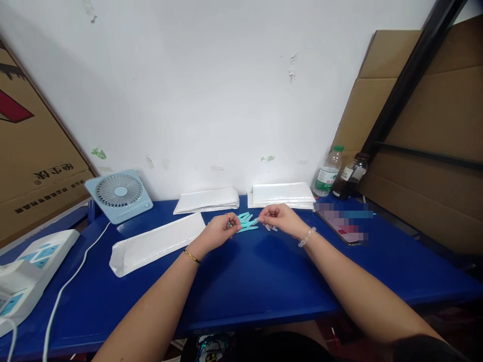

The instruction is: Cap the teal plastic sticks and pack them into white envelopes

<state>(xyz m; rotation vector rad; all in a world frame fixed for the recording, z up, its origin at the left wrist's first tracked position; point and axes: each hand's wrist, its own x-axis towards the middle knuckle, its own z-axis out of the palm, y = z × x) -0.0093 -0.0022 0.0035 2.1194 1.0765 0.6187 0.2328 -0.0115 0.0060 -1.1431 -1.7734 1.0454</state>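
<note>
Several thin turquoise strips (247,224) lie in a fanned pile on the blue table, between my two hands. My left hand (222,229) is closed at the left end of the pile, its fingertips pinched on turquoise strips. My right hand (277,219) pinches the end of one turquoise strip (254,221) at the right of the pile. A few pale, clear pieces (270,228) lie just under my right hand. White padded envelopes lie near: one (162,243) left of my left hand, others (207,199) and a stack (282,194) behind the hands.
At the left stand a light blue fan (121,192) with a white cable and a white device (35,266). Two bottles, one clear (327,176) and one dark (349,178), stand at the back right by cardboard. A phone (337,223) lies right on the blue table (264,281).
</note>
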